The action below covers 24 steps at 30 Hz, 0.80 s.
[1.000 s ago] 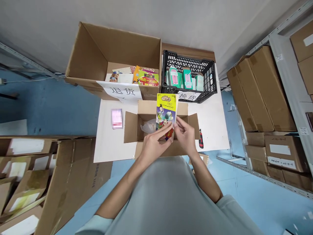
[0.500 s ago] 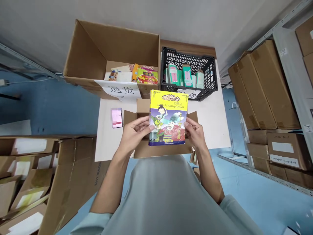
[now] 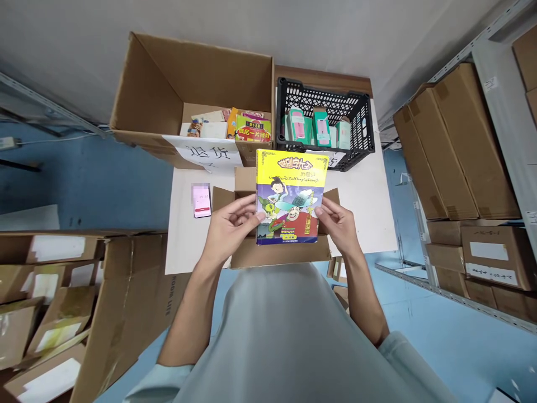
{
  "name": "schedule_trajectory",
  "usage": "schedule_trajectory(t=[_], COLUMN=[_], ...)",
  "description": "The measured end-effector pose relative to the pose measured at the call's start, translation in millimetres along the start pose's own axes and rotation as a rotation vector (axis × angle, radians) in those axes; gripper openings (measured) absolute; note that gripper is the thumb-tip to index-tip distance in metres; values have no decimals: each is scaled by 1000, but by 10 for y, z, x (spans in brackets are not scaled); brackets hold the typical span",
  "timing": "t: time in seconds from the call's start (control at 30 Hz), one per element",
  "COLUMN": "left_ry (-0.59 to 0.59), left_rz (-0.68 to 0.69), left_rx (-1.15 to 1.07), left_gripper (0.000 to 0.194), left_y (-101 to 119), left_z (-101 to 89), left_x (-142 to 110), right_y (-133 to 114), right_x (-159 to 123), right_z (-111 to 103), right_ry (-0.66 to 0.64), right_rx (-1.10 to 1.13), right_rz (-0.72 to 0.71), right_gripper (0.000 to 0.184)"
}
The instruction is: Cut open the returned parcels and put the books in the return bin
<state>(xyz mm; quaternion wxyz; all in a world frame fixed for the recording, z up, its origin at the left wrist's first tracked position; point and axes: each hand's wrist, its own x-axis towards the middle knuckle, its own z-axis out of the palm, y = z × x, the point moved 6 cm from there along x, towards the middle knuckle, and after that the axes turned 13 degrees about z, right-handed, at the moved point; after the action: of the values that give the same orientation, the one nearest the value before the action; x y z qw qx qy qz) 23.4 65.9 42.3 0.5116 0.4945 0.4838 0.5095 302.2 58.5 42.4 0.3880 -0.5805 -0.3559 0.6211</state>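
Observation:
A book (image 3: 289,196) with a yellow, purple and red cartoon cover is held up in front of me, its cover facing me. My left hand (image 3: 235,224) grips its left edge, thumb on the cover and fingers behind. On the right edge, my right hand (image 3: 338,224) pinches it the same way. Beneath the book stands an opened small cardboard box (image 3: 277,256) with its flaps spread; the book hides most of its inside. A phone (image 3: 202,201) with a lit screen lies on the white table (image 3: 184,243) to the left of the box.
At the back left stands a big carton (image 3: 218,70) holding several books, with a paper label (image 3: 205,152) on its front. Beside it is a black plastic crate (image 3: 367,134) of green boxes. Cartons fill the shelf (image 3: 516,215) at right; a large carton (image 3: 113,313) of parcels is at left.
The book has risen slightly and its top now tips a little more toward me. Both hands keep their hold on its edges. The view has shifted slightly.

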Motion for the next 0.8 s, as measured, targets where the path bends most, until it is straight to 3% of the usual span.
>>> schedule_trajectory(t=[0.3, 0.47, 0.57, 0.7, 0.8], left_ry=[10, 32, -3, 22, 42], left_rz=[81, 242, 336, 460, 457], left_rx=[116, 222, 267, 376, 393], left_gripper=[63, 41, 28, 25, 22], left_y=[102, 277, 409, 519, 489], left_z=[23, -2, 18, 18, 13], left_x=[-48, -12, 9, 6, -10], right_y=[-47, -131, -208, -193, -147], right_x=[-18, -120, -181, -188, -170], right_z=[-44, -63, -18, 36, 43], right_ry=[18, 78, 51, 21, 13], right_rx=[-30, -34, -79, -95, -58], right_rz=[-69, -156, -236, -288, -308], right_gripper=[56, 37, 25, 16, 14])
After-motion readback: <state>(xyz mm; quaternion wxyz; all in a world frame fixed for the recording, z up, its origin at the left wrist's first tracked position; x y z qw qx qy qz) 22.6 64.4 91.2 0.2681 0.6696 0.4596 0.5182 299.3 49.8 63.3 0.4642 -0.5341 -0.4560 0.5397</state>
